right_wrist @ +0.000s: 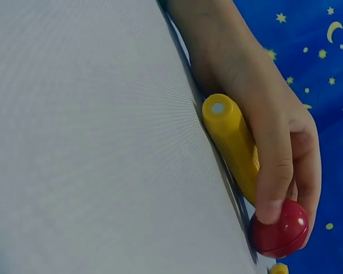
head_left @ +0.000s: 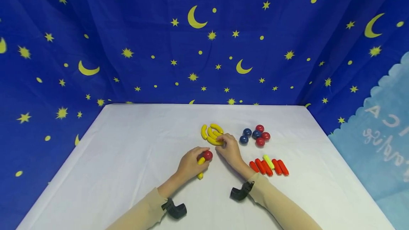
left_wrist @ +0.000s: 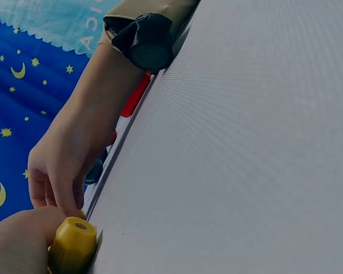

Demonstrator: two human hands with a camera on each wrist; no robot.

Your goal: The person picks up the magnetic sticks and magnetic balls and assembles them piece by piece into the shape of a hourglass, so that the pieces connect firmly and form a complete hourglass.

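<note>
My left hand [head_left: 190, 164] grips a straight yellow stick [head_left: 200, 175] with a red ball [head_left: 208, 155] at its far end, low over the white table [head_left: 127, 152]. The right wrist view shows that left hand [right_wrist: 268, 114] curled round the yellow stick [right_wrist: 234, 142], with a fingertip against the red ball [right_wrist: 280, 231]. My right hand [head_left: 228, 150] reaches just beyond, its fingertips pinching one piece of a small cluster of yellow curved pieces [head_left: 211, 133]. In the left wrist view the right hand [left_wrist: 68, 154] points its fingers down beside the stick's end [left_wrist: 73, 245].
A group of blue and red balls [head_left: 255, 135] lies to the right of the curved pieces. Nearer me lies a row of red sticks [head_left: 260, 166] with one pale yellow stick [head_left: 268, 161] among them. A blue star-patterned cloth [head_left: 127, 45] hangs behind the table.
</note>
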